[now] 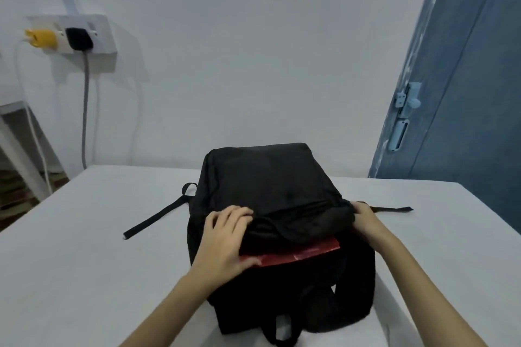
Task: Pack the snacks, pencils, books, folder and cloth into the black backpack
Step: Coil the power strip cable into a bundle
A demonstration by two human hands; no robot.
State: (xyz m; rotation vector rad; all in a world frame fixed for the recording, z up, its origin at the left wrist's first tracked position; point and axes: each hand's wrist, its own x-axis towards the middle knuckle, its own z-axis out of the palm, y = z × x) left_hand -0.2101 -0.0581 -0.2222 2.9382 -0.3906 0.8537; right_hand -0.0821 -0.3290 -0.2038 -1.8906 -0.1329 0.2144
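Item: black backpack (270, 186), lying flat on the white surface (84, 234) between my two hands. Left hand (225, 234) rests spread on the flap edge, fingers loosely bent; right hand (366, 218) pinches the flap's far corner. Under the flap, just right of my left hand, a red flat item (298, 255) protrudes, a folder or book, I cannot tell which. I judge the fabric soft and floppy, best held at the flap's edge. Loose strap (158, 217) trails left of my left hand; wall socket (70, 34) and blue door (465, 79) stand well beyond.

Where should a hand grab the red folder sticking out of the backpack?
Pinch the red folder at its exposed near edge, coming from the right, since the left hand covers its left end and the backpack flap hides the rest.
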